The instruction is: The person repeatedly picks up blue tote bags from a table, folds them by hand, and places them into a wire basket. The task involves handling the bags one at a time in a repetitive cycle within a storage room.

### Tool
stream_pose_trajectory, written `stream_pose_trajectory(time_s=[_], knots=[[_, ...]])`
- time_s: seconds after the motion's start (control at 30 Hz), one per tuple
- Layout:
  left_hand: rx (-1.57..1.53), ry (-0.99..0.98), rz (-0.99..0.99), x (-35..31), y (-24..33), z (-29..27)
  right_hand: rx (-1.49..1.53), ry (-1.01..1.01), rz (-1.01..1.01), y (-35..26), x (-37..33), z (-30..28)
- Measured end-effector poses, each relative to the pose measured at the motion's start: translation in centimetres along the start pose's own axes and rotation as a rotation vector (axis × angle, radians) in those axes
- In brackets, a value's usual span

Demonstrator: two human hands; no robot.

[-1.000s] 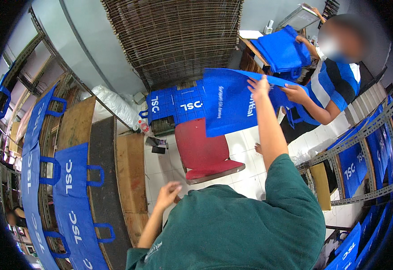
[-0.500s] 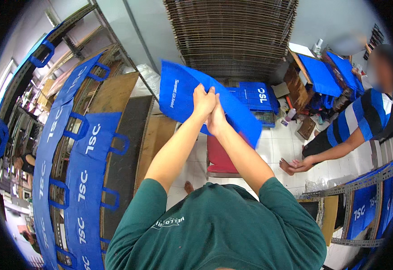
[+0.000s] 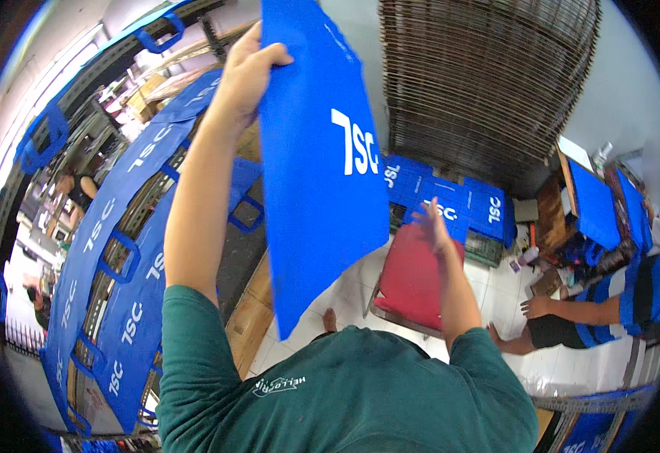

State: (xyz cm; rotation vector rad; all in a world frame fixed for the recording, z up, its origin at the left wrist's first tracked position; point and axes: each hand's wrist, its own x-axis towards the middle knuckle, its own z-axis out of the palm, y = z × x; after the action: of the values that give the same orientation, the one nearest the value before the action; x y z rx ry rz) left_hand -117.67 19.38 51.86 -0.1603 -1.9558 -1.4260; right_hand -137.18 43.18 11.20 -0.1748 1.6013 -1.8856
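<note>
My left hand (image 3: 248, 72) is raised at the upper left and closed on the edge of a blue fabric sheet (image 3: 315, 211) with white printed letters. The sheet hangs upright from my grip, its lower corner slanting down in front of my chest. No handles show on it. To the right, apart from the sheet, my right hand (image 3: 437, 230) has its fingers spread and holds nothing. It is over the back part of a red chair seat (image 3: 409, 283), in front of blue printed pieces (image 3: 488, 208) lying on low crates.
Blue handled bags (image 3: 96, 234) lie along a metal rack at my left. A tall stack of wire racks (image 3: 488, 75) stands against the far wall. At the right, a co-worker in a striped shirt (image 3: 624, 298) is beside a wooden bench (image 3: 555, 204) with blue cloth on it.
Both hands were together on the sheet; the right has let go and moved right. My left hand has lifted the sheet up and left, showing its other print. The view has turned.
</note>
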Motion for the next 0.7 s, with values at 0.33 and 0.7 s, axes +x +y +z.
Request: stream_pose_trajectory(time_s=[0.33, 0.7], knots=[[0.567, 0.534, -0.212, -6.5, -9.3, -15.6, 0.696, -0.432, -0.071, 4.8, -2.5, 3.1], [-0.107, 0.334, -0.487, -17.0, -33.5, -6.4, -0.475, 0.180, -0.134, -9.7, 0.5, -4.3]])
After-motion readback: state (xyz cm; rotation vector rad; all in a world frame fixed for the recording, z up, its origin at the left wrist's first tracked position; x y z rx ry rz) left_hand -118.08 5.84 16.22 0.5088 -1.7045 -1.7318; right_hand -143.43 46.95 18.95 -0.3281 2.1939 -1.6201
